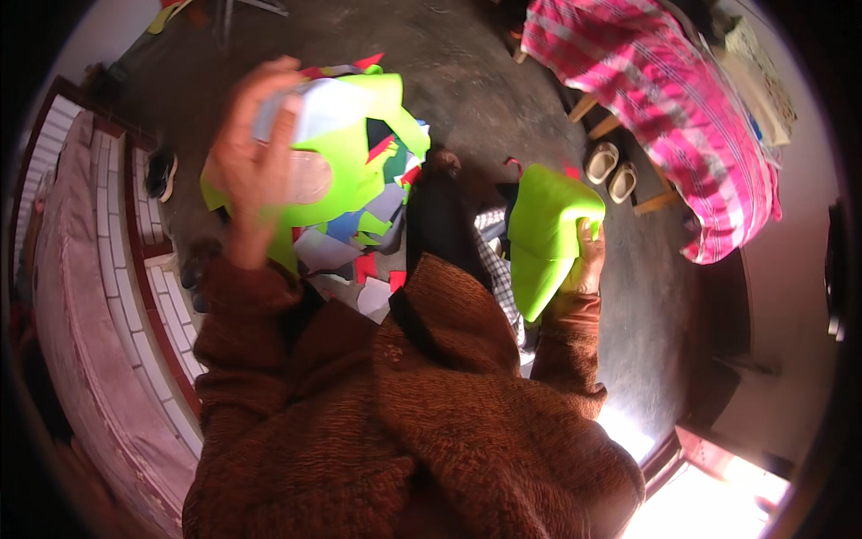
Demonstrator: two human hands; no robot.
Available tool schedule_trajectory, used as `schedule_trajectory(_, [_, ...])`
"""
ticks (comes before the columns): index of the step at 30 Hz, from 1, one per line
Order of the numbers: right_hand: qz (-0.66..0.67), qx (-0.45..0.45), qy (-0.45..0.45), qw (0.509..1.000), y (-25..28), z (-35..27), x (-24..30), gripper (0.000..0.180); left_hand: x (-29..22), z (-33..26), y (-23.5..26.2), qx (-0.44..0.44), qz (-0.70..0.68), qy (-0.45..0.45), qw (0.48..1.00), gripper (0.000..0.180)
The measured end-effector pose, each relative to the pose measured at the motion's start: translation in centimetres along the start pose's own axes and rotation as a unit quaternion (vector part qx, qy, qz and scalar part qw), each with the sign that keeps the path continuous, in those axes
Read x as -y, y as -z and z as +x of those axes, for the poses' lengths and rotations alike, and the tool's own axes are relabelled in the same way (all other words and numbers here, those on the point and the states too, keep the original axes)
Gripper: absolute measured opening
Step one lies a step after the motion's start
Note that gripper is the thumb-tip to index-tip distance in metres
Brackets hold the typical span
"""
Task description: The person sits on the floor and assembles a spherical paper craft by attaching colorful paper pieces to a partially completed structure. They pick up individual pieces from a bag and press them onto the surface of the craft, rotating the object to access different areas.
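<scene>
My right hand (589, 259) is closed round the edge of a lime green sheet (546, 225), thin and bent over, which hangs to the left of it. Smeared by motion, my left hand (256, 153) is over a heap of cut scraps (382, 211). Next to its fingers lies a pale grey-blue piece (334, 110); whether they grip it cannot be made out. Under and around that hand spreads a large lime green piece (346, 171) with cut-out edges. Red, blue, dark green and grey scraps show below it.
To the right stands wooden furniture under a pink checked cloth (628, 99), with a pair of light shoes (611, 171) beside its legs. A dark shoe (162, 174) is on the left, near a white-tiled ledge (121, 260). Bright light falls on the lower right.
</scene>
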State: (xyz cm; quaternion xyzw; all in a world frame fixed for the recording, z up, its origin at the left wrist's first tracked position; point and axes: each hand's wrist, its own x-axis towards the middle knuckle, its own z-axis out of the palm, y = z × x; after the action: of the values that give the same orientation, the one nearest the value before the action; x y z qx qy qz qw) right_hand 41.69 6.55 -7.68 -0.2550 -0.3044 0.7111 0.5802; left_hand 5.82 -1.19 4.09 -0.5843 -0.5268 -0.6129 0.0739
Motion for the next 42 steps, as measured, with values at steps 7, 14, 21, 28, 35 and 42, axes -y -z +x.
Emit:
schedule_trajectory(7, [-0.328, 0.09, 0.161, 0.927, -10.1, -1.2, -2.0, 0.022, -5.0, -9.4, -5.5, 0.076, -0.444, 0.439, 0.777, 0.037])
schedule_trajectory(14, [-0.546, 0.363, 0.306, 0.69, -15.6, -6.5, -7.5, 0.048, -3.2, -14.4, -5.4, 0.036, -0.645, 0.441, 0.623, 0.049])
schedule_trajectory(21, [-0.412, 0.424, 0.237, 0.771, -14.6, -7.2, -7.1, 0.047, -3.6, -15.5, -3.9, 0.034, -0.638, 0.468, 0.611, 0.049])
schedule_trajectory(28, [-0.342, 0.324, 0.22, 0.854, -13.9, -7.9, -7.5, 0.013, -3.7, -16.3, -3.6, 0.036, -0.633, 0.476, 0.609, 0.05])
schedule_trajectory(35, [-0.386, 0.28, 0.145, 0.867, -12.9, -7.7, -7.9, 0.074, -4.3, -16.5, -3.8, 0.031, -0.626, 0.477, 0.616, 0.051])
schedule_trajectory(42, [-0.484, 0.308, 0.16, 0.803, -14.0, -8.1, -7.8, 0.086, -4.9, -17.4, -4.0, 0.017, -0.606, 0.473, 0.64, 0.051])
